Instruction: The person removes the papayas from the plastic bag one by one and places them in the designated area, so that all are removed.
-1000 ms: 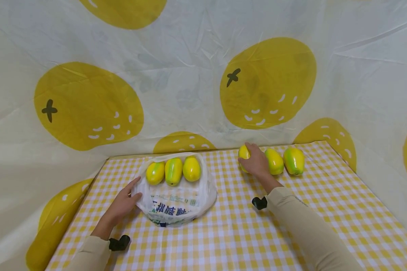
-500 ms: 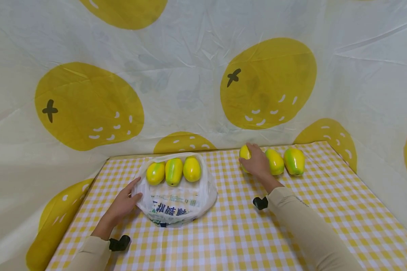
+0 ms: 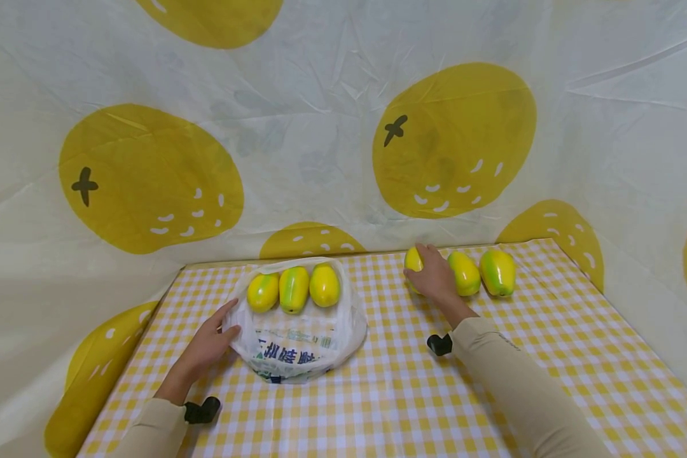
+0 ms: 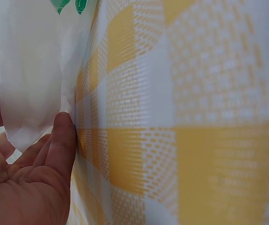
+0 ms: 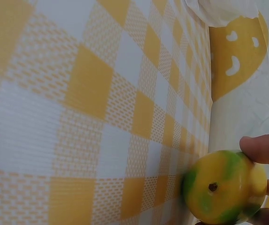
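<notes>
- Yellow-checked cloth [image 3: 378,407] spreads before you, and a fruit-printed sheet [image 3: 303,159] rises behind it.
- Your right hand [image 3: 437,272] has thumb and fingers wrapped on a yellow-green fruit [image 5: 219,190] near the cloth's back edge.
- Your left hand [image 3: 206,343] grips the side of the white plastic bag [image 3: 353,331] between thumb and fingers; three fruits [image 3: 294,289] lie side by side inside its open mouth.
- Grasping the fruit appears to be the step in hand; lifting it would call for a firm hold and upward clearance.
- Mind the sheet close behind and the middle fruit [image 3: 465,275] just beside your right hand, with the outer fruit [image 3: 497,272] beyond.
- Bare cloth between your right hand and the bag seems ample for sideways movement.
</notes>
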A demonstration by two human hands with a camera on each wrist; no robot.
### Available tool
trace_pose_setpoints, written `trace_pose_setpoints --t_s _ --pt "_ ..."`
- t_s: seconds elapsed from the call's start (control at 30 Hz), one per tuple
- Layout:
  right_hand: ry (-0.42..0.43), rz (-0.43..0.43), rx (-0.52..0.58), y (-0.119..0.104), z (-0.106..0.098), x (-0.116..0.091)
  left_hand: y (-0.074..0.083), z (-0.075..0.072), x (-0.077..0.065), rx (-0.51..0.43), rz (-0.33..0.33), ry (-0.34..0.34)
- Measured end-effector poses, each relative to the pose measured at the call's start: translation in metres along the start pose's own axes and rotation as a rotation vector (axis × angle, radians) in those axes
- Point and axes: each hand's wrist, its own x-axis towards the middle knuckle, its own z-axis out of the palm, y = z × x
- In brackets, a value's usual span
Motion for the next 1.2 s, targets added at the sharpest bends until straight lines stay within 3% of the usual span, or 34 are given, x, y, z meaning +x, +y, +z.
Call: trace_pose_setpoints --t_s 0.77,1.2 --pt "0.056 -0.080 -0.068 -0.012 -0.006 -0.002 0.001 0.000 -0.002 0.007 -0.027 0.002" --pt "0.032 -0.133 0.043 -0.042 -0.004 -0.015 0.003 -0.001 -0.001 0.012 -0.006 -0.003"
